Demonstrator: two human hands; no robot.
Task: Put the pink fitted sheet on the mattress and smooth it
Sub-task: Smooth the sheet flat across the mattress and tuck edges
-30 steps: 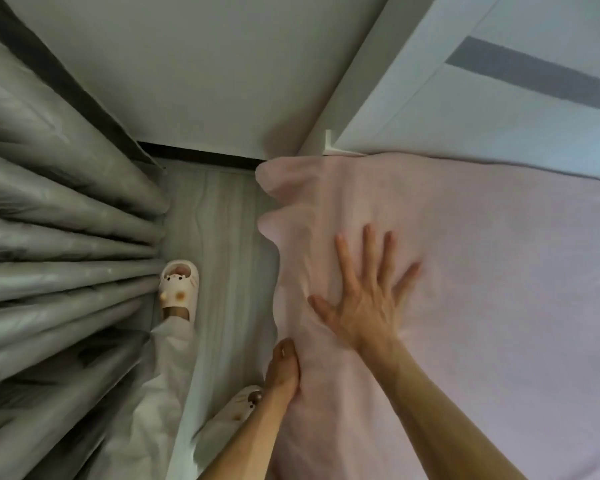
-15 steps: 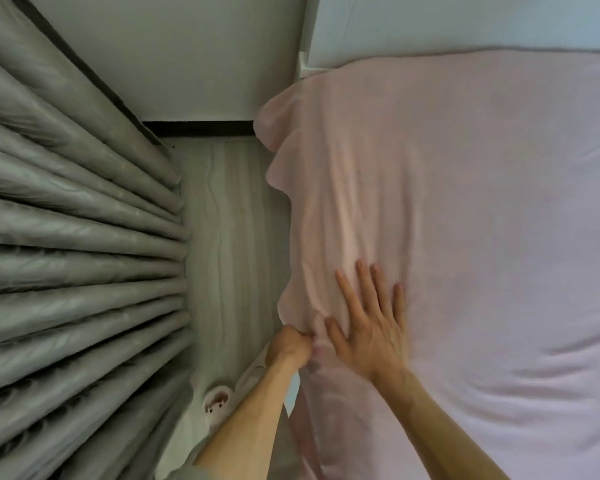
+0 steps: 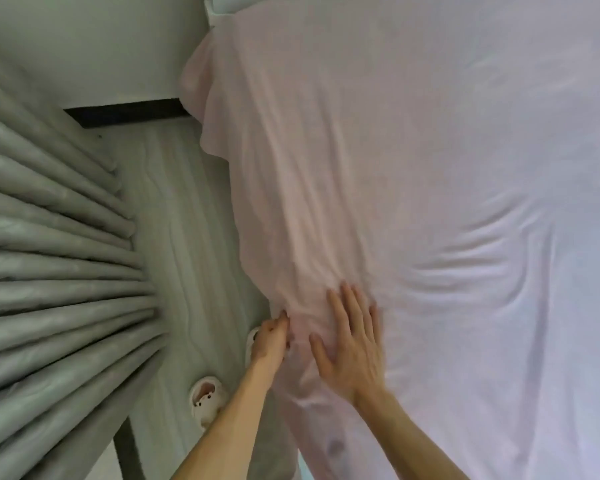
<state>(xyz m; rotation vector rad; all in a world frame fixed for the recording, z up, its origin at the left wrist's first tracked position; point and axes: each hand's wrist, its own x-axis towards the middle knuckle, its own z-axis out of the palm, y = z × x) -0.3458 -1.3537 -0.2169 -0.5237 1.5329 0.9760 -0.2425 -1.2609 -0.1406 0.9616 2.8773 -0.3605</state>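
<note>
The pink fitted sheet covers the mattress and fills the right side of the view. Long folds run along its left edge, and a fan of creases sits at mid right. My left hand pinches the sheet's hanging left edge at the side of the mattress, fingers closed on the fabric. Just to its right, my right hand lies flat, palm down, on top of the sheet with fingers slightly apart. The mattress itself is hidden under the sheet.
Grey pleated curtains hang along the left. A narrow strip of pale wood floor runs between curtains and bed. A white slipper on my foot stands on it. A white wall with a dark skirting closes the far end.
The view has shifted down the bed, showing more sheet. Both hands slid toward me along the left edge. My left hand closed on the sheet's edge; my right fingers drew together.
</note>
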